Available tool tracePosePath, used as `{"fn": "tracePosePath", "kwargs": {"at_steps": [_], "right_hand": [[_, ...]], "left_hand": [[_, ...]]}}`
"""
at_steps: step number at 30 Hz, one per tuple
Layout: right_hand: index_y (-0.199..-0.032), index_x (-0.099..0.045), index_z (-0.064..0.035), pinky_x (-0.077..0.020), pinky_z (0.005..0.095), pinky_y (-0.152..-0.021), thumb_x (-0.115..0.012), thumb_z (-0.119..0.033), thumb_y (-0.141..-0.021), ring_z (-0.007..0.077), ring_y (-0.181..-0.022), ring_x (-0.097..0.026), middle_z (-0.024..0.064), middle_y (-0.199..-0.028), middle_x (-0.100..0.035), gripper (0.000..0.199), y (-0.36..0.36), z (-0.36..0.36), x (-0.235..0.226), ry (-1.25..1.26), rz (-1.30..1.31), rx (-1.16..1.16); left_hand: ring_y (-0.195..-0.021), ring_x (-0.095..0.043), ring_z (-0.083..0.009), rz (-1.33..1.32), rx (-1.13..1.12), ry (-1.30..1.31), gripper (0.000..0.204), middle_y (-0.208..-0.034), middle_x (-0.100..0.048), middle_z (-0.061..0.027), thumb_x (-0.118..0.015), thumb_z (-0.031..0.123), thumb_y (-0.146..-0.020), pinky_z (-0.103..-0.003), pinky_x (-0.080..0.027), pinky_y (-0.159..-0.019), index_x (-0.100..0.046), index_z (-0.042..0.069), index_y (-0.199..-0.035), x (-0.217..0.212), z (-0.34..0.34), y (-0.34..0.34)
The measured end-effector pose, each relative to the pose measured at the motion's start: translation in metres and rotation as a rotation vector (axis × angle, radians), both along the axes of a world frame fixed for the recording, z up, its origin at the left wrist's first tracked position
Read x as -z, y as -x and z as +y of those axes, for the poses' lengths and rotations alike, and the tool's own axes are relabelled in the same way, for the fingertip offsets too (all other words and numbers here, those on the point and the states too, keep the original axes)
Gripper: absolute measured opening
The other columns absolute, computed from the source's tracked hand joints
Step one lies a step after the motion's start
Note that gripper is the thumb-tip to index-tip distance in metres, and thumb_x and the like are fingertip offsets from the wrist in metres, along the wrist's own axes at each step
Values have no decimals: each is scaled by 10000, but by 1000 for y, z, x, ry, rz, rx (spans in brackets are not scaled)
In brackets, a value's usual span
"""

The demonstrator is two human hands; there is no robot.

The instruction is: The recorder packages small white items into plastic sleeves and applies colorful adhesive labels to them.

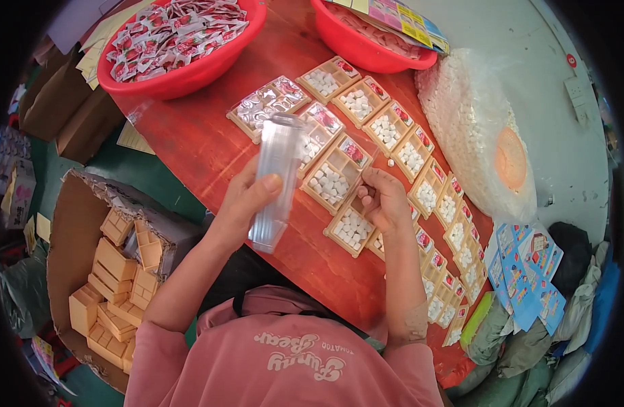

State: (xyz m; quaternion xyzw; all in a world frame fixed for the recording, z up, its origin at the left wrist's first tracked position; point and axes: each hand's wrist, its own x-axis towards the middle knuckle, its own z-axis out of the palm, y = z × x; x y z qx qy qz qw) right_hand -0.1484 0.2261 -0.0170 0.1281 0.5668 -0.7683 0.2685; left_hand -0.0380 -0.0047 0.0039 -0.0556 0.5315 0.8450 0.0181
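My left hand [247, 200] is wrapped round a stack of clear plastic covers [274, 190], held upright above the table's near edge. My right hand [383, 200] is closed in a pinch at the right corner of a beige compartment tray [327, 184]. What its fingertips hold is hard to see. That tray has white pellets in one compartment and a small strawberry-printed sachet in another. Shiny clear plastic lies over a tray [268, 105] farther left. Behind the cover stack is another tray [318, 129], partly hidden. Below my right hand sits one more filled tray [351, 229].
Rows of filled trays [411, 157] run along the red table [203, 159]. Two red basins [183, 85] stand at the back, one heaped with sachets. A bag of white pellets [471, 129] lies at right, above blue printed cards [529, 271]. Beige trays fill a cardboard box [71, 251] at left.
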Motion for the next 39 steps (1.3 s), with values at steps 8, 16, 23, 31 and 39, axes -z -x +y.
{"fn": "tracePosePath", "kwargs": {"at_steps": [8, 16, 23, 31, 39], "right_hand": [[-872, -537, 20, -452, 252, -443, -556, -70, -823, 132, -569, -571, 71, -684, -579, 104, -8, -6, -20, -614, 234, -111], [-1143, -496, -43, -416, 415, -864, -563, -255, -843, 311, -995, -546, 172, -1113, -549, 374, 10, -15, -8, -1311, 1288, -329], [-1403, -198, -141, -82, 463, -1086, -272, -495, -919, 272, -1351, -145, 141, -1459, -147, 604, 3, -24, 18, -1568, 1147, -764], [-1354, -310, -118, -151, 469, -1068, -389, -442, -904, 273, -1319, -242, 135, -1421, -262, 561, -3, -20, 17, -1582, 1321, -509], [-908, -588, -10, -419, 168, -474, -679, -131, -787, 57, -597, -560, 34, -731, -611, 194, -101, -33, -51, -99, 273, -532]], "left_hand": [[-904, -506, -118, -43, 217, 58, 639, -1027, -531, -82, -593, 388, -814, -247, -413, -770, -386, -13, -1266, 6, 16, 20], [-928, -506, -125, -59, 208, 85, 678, -1069, -526, -93, -612, 373, -811, -251, -417, -798, -351, -34, -1287, 6, 16, 20], [-854, -520, -106, -82, 170, 32, 616, -1002, -534, -75, -573, 379, -830, -247, -438, -724, -382, -14, -1264, 10, 11, 9], [-813, -569, -131, -138, 116, -176, 672, -976, -558, -100, -544, 525, -815, -255, -481, -647, -402, 13, -1227, 18, 23, -16], [-791, -570, -133, -126, 93, -162, 800, -961, -550, -103, -533, 629, -764, -258, -482, -644, -373, 8, -1242, 23, 47, -45]]}}
